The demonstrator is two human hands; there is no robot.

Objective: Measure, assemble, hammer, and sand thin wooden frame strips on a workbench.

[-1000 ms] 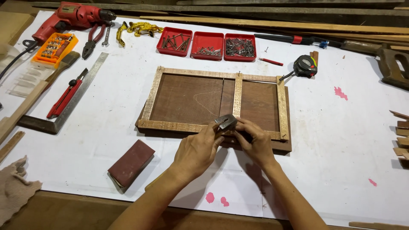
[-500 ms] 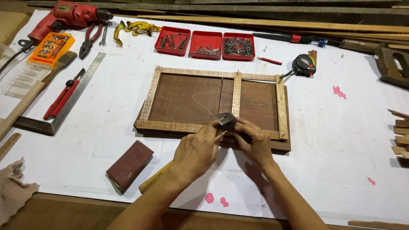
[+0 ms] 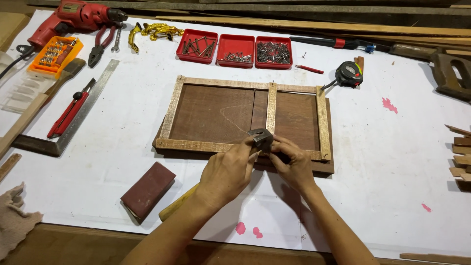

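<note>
- My left hand grips the hammer; its head meets the wooden frame at its near rail.
- My right hand pinches beside the head; what it holds, I cannot tell.
- White bench lies open toward the right edge.

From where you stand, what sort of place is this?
Most likely a woodworking bench. A wooden frame lies on the table under both hands, red trays of nails stand behind it, and a red drill and tape measure lie nearby.
</note>
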